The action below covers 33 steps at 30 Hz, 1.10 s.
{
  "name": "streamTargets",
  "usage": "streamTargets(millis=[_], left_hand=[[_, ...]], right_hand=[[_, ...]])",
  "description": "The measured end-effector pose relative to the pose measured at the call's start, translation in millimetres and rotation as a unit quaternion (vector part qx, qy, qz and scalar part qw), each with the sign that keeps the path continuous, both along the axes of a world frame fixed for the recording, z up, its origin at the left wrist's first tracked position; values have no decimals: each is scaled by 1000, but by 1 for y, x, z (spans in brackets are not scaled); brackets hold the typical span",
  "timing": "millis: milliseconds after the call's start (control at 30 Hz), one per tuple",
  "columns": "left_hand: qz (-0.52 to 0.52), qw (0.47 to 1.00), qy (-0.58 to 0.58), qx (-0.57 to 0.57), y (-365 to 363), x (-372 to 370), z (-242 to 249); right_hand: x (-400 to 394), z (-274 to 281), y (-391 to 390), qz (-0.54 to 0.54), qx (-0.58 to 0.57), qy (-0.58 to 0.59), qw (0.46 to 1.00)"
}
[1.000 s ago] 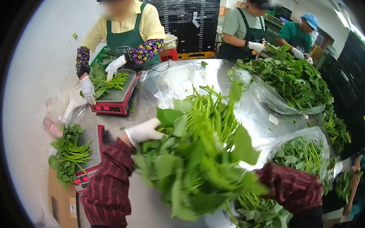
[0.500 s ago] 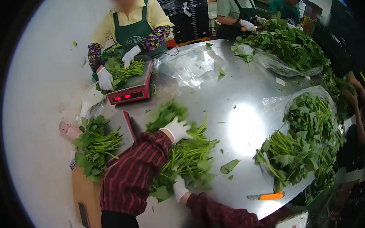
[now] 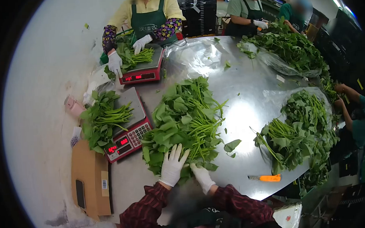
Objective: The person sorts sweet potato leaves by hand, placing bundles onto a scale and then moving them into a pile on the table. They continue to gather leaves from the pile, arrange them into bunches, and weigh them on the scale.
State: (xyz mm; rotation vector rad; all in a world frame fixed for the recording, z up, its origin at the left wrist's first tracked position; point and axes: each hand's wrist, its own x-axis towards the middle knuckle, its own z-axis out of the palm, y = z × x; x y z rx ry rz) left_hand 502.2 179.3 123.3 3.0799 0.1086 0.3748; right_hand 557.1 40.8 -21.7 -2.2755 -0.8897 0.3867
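A large pile of leafy green stems [image 3: 182, 114] lies on the metal table before me. My left hand [image 3: 173, 165], in a white glove, rests on the near leaves with its fingers stretched out. Beside it my right hand [image 3: 202, 177], gloved too, touches the near right edge of the pile. Its fingers look extended, their tips partly hidden by leaves. Left of the pile stands a red digital scale [image 3: 135, 134] with a lit display. A bunch of greens [image 3: 99, 117] lies over its plate, leaves hanging off the left side.
An orange utility knife [image 3: 270, 178] lies at the right front of the metal table [image 3: 241, 160]. More greens [image 3: 305, 133] sit on plastic at right. Across stands a co-worker [image 3: 149, 17] at a second scale [image 3: 142, 76]. A cardboard box [image 3: 89, 179] with a phone [image 3: 80, 194] is at left.
My left arm has drawn back from across the pile, and its hand now rests at the near edge. The pile looks fuller and spread farther away. The near scale's display has come into view.
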Motion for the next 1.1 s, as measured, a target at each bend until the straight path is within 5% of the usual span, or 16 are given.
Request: streamTargets(millis=[100,167,267,400,467,500,600,700,767,833,933,1100], left_hand=[[3,1000,-15,25,-7,-15,-10],[-41,998,-16,41,-11,-22,-7],[-73,997,7,33,-20,-33,2],[-117,993,-12,11,-30,-37,9],[-105,993,-40,-23,-30,-35,25],[-97,994,-35,-20,-25,-35,27],[-58,997,-37,-33,-26,-42,34],[-96,990,-68,-83,-54,-40,39],[-94,989,-70,-85,-61,-20,38],[-24,995,-56,77,-50,10,58],[234,969,-71,33,-14,23,34],[299,892,-267,-208,13,0,-24]], right_hand=[[0,80,-40,-66,-120,170,976],[10,78,-67,-86,-43,71,993],[41,144,-58,-182,108,127,969],[81,112,-8,-171,169,117,964],[90,116,11,-226,80,203,949],[90,120,11,-215,172,397,876],[88,129,2,-201,211,418,860],[96,129,-14,-142,95,317,933],[103,113,-19,-68,114,56,990],[106,134,-10,-51,147,42,987],[113,140,9,-32,242,-51,968],[129,145,12,-41,193,-86,977]])
